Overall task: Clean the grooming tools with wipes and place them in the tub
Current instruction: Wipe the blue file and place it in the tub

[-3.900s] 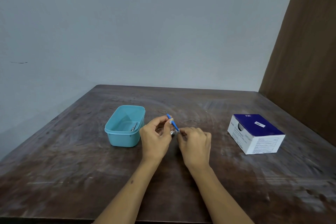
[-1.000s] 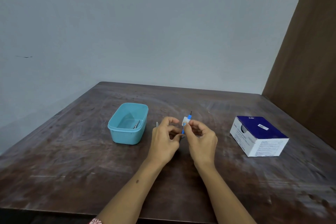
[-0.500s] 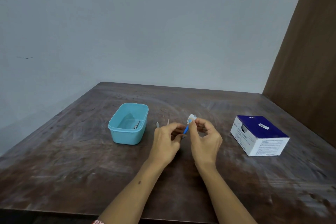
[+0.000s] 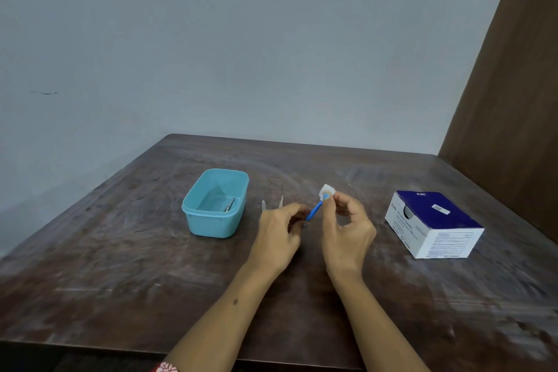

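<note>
Both hands work over the middle of the table (image 4: 120, 266), a little toward its near edge. The left hand (image 4: 279, 238) has its fingers curled round the lower end of a slim blue grooming tool (image 4: 314, 212), which slants up and away to the right. The right hand (image 4: 347, 229) pinches a small white wipe (image 4: 327, 190) between thumb and forefinger over the tool's upper tip; its other fingers curl loosely.

Just left of the hands stands the light blue tub (image 4: 216, 220), open-topped, with a small metal tool (image 4: 229, 205) lying on its floor. Between the tub and the left hand two pale slender things (image 4: 263, 205) show on the surface — too small to identify.

A blue-and-white box of swabs (image 4: 434, 225) sits well to the right, near the right edge where a brown panel rises. Bare tabletop lies wide along the far edge, the left edge and the near corners — open room on every side of the hands.
</note>
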Motion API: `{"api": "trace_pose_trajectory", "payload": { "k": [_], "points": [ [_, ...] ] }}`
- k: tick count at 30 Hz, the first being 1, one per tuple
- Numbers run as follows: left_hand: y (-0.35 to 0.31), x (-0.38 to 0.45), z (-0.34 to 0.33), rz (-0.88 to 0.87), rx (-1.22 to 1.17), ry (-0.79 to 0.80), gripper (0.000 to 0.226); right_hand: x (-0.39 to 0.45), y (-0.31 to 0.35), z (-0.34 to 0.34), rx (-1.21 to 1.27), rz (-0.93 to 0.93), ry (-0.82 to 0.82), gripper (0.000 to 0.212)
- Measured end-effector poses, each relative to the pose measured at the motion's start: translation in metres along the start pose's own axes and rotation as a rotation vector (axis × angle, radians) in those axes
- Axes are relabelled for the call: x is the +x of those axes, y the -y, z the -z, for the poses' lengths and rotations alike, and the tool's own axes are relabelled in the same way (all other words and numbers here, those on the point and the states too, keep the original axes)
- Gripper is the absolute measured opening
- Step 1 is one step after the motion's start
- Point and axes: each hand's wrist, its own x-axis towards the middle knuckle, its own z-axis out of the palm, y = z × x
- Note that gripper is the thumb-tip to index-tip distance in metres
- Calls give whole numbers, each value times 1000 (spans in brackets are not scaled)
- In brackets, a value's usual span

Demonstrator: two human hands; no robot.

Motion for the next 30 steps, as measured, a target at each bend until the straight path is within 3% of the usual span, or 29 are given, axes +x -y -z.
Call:
{"api": "trace_pose_trajectory", "payload": {
  "k": [6, 13, 30],
  "points": [
    [2, 0, 2, 5, 14, 0, 28, -1, 0, -1, -13, 0, 60, 17],
    [2, 0, -1, 11, 10, 15, 28, 0, 1, 0, -8, 15, 2, 22],
    [1, -1, 1, 18, 10, 11, 27, 1, -3, 0, -30, 15, 31, 11]
  ]
}}
